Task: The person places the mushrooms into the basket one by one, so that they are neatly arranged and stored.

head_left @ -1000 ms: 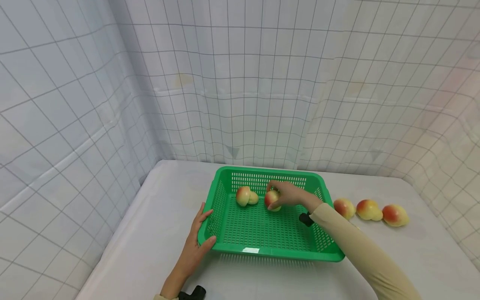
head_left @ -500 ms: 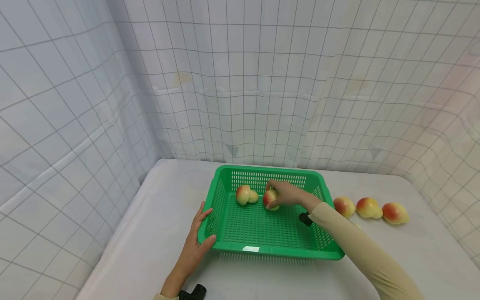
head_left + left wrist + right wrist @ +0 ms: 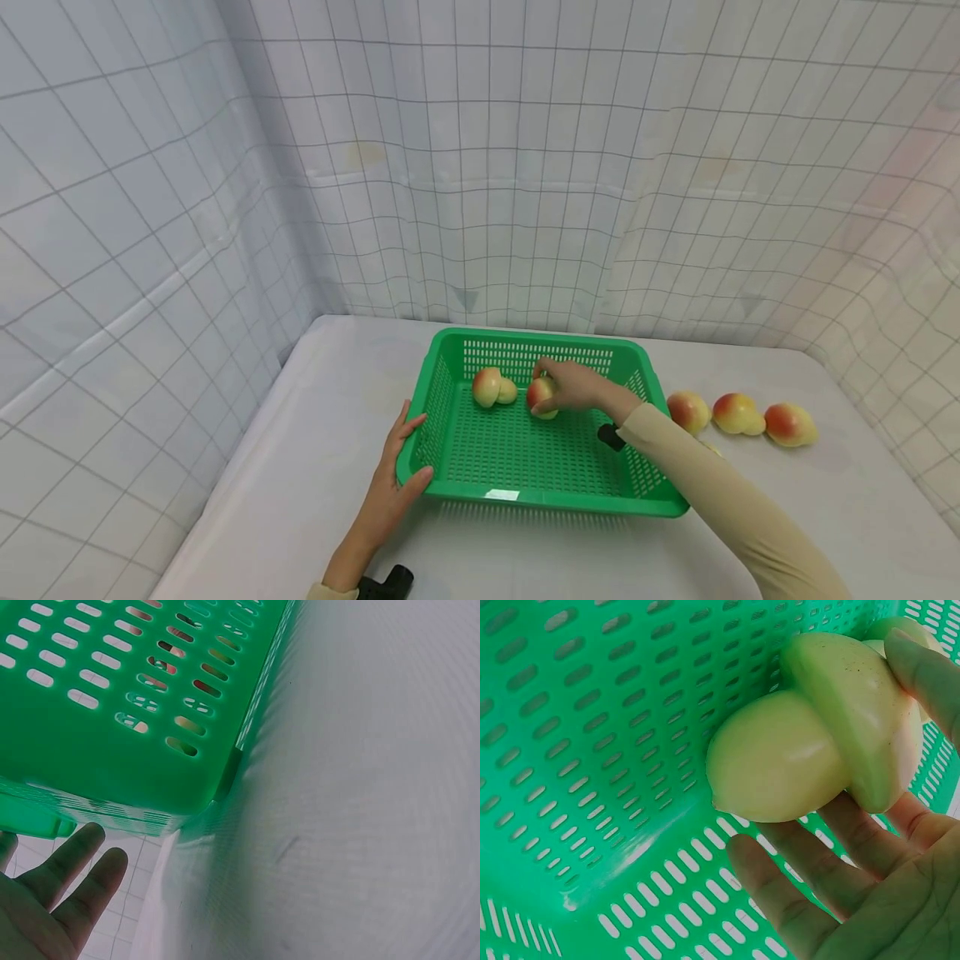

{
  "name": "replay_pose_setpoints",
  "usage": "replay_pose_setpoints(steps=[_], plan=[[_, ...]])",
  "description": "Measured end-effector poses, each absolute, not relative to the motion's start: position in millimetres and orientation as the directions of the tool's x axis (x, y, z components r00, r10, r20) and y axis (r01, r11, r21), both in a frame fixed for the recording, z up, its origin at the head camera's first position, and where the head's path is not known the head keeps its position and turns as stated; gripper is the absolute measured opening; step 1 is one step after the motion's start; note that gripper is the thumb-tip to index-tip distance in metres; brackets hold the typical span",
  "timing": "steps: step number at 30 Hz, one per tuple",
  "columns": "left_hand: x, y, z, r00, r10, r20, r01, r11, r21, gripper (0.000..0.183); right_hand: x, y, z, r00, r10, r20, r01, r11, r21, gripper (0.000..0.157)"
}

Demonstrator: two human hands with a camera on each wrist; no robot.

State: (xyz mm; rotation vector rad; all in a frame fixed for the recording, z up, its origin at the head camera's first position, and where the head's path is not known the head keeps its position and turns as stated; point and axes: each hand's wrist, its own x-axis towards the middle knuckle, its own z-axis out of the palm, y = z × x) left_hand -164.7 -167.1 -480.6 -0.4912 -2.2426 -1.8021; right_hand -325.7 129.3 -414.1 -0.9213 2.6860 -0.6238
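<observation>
A green plastic basket (image 3: 517, 493) with slotted walls stands on the white table. My right hand (image 3: 572, 388) reaches into it and holds a glossy red-and-yellow mushroom (image 3: 541, 397) low over the basket floor. In the right wrist view, the thumb (image 3: 930, 679) lies on the cap, fingers are below, and the pale stem (image 3: 772, 761) points towards the slotted wall. A second mushroom (image 3: 487, 388) lies to its left in the basket. My left hand (image 3: 384, 508) touches the basket's front left corner, its straight fingers (image 3: 94, 889) spread beside the wall.
Several more mushrooms lie on the table right of the basket, among them a near one (image 3: 688, 412), a middle one (image 3: 738, 414) and an outer one (image 3: 791, 425). Another is partly hidden by my right sleeve (image 3: 720, 492). Grid-patterned white curtains (image 3: 480, 208) surround the table.
Under my right fingers the mushroom has shifted very slightly left. Both hands keep nearly the same places, and the whole head view has tilted a little.
</observation>
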Motion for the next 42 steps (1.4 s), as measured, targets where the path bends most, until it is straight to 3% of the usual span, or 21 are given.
replay_pose_setpoints(steps=[26,42], plan=[[-165,-165,-481,-0.916,0.114,0.384,0.399,0.203,0.894,0.061,-320,143,-401,-0.78,-0.621,-0.081,-0.543,0.736,-0.405,0.064],[-163,-165,-480,-0.913,0.115,0.392,0.408,0.205,0.89,0.062,-267,186,-354,-0.819,-0.558,0.134,-0.554,0.71,-0.434,0.067]])
